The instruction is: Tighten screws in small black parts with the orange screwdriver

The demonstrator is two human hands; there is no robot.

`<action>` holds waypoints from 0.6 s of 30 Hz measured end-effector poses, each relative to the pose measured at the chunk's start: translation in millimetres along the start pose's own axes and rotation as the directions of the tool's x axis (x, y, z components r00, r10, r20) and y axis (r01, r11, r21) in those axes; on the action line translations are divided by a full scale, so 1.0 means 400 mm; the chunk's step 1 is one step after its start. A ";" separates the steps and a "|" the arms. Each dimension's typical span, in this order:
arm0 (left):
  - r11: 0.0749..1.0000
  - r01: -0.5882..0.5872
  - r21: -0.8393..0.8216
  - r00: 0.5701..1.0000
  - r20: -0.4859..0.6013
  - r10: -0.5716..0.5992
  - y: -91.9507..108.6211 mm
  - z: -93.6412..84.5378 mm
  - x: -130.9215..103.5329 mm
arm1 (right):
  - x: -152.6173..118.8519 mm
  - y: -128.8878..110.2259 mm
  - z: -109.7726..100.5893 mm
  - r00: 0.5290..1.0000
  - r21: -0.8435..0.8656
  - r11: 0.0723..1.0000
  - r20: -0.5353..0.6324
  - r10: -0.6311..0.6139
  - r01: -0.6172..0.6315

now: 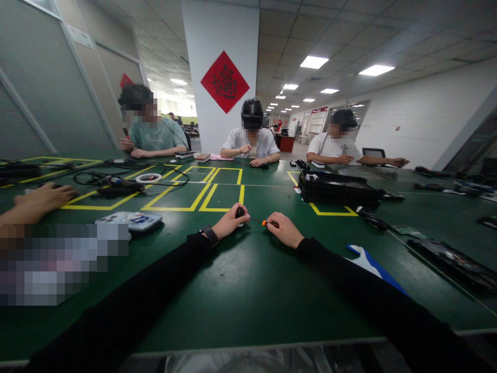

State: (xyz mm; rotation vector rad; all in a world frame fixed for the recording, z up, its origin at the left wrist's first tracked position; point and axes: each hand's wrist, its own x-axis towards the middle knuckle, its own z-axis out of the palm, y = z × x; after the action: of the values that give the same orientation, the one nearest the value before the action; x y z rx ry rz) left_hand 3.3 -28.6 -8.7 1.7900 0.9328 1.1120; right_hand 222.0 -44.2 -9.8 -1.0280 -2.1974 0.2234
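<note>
Bright ceiling panels [314, 62], dim foreground

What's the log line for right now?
left hand: holds dark object | right hand: holds orange-ended tool | under both: green table

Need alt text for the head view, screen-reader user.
A person's left hand holds a small dark object; the right hand holds a thin-shafted tool with orange on it, pointing toward the left, above a green table. Three people sit across.
</note>
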 end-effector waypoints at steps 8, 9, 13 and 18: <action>1.000 -0.013 0.006 1.000 0.004 0.013 -0.007 -0.001 0.002 | -0.004 0.001 0.002 0.999 0.049 0.998 -0.034 0.031 -0.029; 1.000 -0.013 0.009 1.000 0.006 0.013 -0.006 0.000 0.002 | -0.004 0.002 0.003 0.999 0.060 0.998 -0.023 0.032 -0.030; 1.000 0.015 0.024 1.000 -0.001 -0.015 0.000 0.001 0.001 | -0.005 -0.001 0.005 0.999 0.057 0.998 0.043 0.028 -0.031; 1.000 0.016 0.015 1.000 -0.002 -0.016 0.003 0.001 -0.001 | -0.002 -0.012 -0.001 0.998 -0.028 1.000 0.056 0.002 0.000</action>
State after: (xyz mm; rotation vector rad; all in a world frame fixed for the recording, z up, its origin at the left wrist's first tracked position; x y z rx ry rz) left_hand 3.9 -29.6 -7.8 1.7904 0.9571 1.1001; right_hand 219.6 -48.0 -8.0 -1.0503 -2.2563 0.2246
